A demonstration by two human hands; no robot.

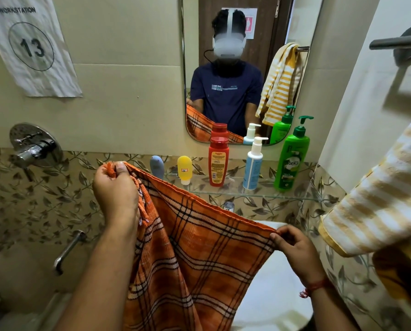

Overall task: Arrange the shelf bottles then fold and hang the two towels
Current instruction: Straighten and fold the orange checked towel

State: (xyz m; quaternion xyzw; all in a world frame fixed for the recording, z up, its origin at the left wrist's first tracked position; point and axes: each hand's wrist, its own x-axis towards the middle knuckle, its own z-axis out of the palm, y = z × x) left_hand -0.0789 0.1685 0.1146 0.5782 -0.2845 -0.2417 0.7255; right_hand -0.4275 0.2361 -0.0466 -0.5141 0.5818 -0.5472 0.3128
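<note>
An orange plaid towel [199,254] hangs stretched between my hands in front of the sink. My left hand [116,187] grips its fringed upper corner, raised high. Lower and to the right, my right hand [292,244] pinches the other top corner. A yellow-and-white striped towel [376,211] hangs at the right edge. On the glass shelf [259,195] stand a grey-blue tube [157,166], a yellow tube [184,169], a red bottle [218,162], a white-and-blue pump bottle [253,167] and a green pump bottle [291,161], in a row by rising height.
A mirror [245,68] above the shelf reflects a person and the striped towel. A chrome mixer valve [35,145] and spout [67,252] sit on the left wall. A metal bar [397,41] juts out at upper right. The white sink [278,295] lies below the towel.
</note>
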